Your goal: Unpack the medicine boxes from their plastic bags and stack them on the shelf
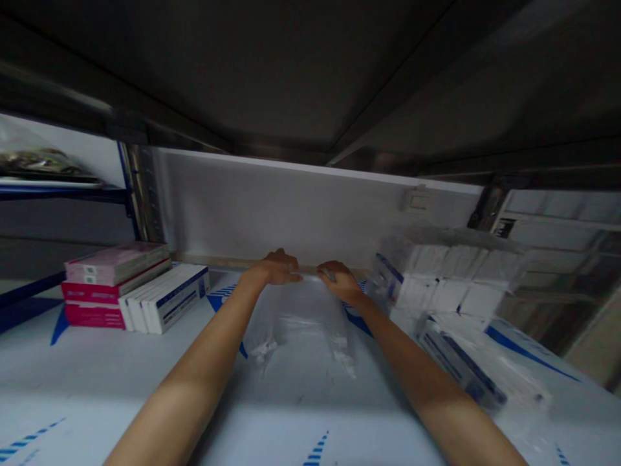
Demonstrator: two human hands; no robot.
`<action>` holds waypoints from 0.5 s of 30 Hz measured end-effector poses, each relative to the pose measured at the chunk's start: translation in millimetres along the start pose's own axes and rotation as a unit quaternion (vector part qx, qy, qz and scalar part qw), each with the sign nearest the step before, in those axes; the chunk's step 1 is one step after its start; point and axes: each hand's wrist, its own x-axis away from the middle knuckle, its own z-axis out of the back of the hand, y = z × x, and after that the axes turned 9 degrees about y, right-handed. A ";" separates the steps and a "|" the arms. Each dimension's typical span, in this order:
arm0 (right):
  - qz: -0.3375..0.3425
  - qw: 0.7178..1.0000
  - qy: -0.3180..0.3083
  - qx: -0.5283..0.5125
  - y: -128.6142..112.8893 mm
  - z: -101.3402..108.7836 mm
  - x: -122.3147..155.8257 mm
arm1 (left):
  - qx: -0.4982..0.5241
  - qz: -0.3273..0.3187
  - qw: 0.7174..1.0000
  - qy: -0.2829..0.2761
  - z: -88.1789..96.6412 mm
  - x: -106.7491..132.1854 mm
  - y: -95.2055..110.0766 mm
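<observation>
A clear plastic bag [303, 317] lies on the light blue printed shelf covering, spread out between my forearms. My left hand [280, 266] reaches to the bag's far left corner, its fingers curled over the edge. At the far right corner, my right hand [339, 279] pinches the same edge between thumb and fingers. The near end of the bag is crumpled at both sides. Nothing else shows in either hand, though the fingertips are partly hidden.
Pink boxes [94, 316] and white-and-blue boxes [169, 294] are stacked on the left. To the right, plastic-wrapped white boxes [449, 278] stand behind more wrapped boxes [466, 362]. A dark upper shelf [272, 77] hangs low overhead. A pale wall [291, 207] closes the back.
</observation>
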 end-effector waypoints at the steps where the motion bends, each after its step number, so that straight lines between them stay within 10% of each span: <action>1: -0.003 1.000 0.000 0.002 -8.5 9.3 6.4 | 0.008 -0.030 1.000 -0.002 6.4 3.8 9.5; 10: -0.093 0.991 -0.024 0.096 -51.7 145.0 94.5 | 0.088 -0.249 0.960 -0.089 25.8 55.9 98.6; 15: -0.230 0.901 -0.078 0.360 -26.4 217.2 136.0 | 0.086 -0.290 0.951 -0.062 5.7 85.1 131.8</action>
